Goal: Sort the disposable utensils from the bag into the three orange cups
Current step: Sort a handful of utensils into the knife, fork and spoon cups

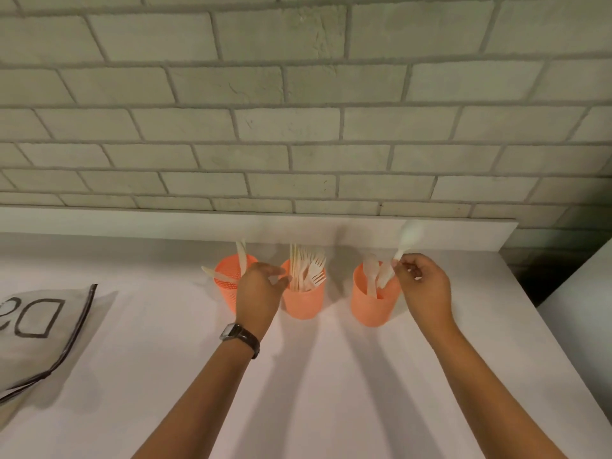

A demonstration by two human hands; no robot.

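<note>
Head view, white counter [331, 376].
- Cups, orange, row at 12 o'clock: left cup [228, 288] holds knives [241, 260]; middle cup [304, 303], forks [311, 271]; right cup [371, 308], spoons [371, 270].
- Right hand [427, 286], 1 o'clock: pinches a spoon [409, 238] by the handle, bowl up, over the right cup's rim.
- Left hand [258, 289], between left and middle cups: fingers curled, grasp cannot be told.
- Bag [49, 326], flat, 9 o'clock.

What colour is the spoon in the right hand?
The spoon is white; the head view shows it.
</note>
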